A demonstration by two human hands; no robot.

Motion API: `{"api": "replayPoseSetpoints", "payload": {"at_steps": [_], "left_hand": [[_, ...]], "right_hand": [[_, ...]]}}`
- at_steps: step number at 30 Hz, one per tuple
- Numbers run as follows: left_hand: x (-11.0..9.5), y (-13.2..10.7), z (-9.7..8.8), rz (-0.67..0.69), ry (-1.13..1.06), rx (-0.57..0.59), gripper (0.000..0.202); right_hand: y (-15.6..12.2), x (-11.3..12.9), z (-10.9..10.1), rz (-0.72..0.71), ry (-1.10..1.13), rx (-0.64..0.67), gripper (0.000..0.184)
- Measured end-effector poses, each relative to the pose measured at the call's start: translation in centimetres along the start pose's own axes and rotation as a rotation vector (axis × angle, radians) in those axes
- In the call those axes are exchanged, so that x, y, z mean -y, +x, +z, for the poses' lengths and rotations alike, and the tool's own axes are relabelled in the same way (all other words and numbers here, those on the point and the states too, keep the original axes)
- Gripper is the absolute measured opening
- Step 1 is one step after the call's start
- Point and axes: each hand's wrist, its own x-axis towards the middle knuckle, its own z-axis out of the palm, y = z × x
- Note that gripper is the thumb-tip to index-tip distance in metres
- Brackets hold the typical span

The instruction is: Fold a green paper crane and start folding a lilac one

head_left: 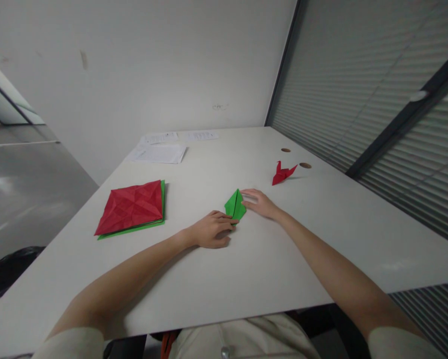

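Note:
A small green folded paper (235,204), kite-shaped with a dark slit down its middle, lies on the white table (224,279). My left hand (212,230) rests on the table with its fingers apart, the fingertips over the paper's lower end. On the paper's right edge are the fingertips of my right hand (260,203), with the thumb a little apart from the fingers. Neither hand is wrapped around the paper; it stays flat between them.
Left of my hands lies a stack of square papers (132,207), creased red on top, green beneath. A red origami crane (283,173) stands at the right, near two round table holes. Printed sheets (160,153) lie at the back left. Blinds (358,89) border the right side.

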Motion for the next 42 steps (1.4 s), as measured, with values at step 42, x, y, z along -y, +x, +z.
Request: {"api": "replayPoseSetpoints", "payload": {"at_steps": [42], "left_hand": [[-0.5, 0.7, 1.1, -0.045, 0.058, 0.007, 0.073]], "right_hand": [[-0.3, 3.7, 0.6, -0.119, -0.244, 0.390, 0.067]]}}
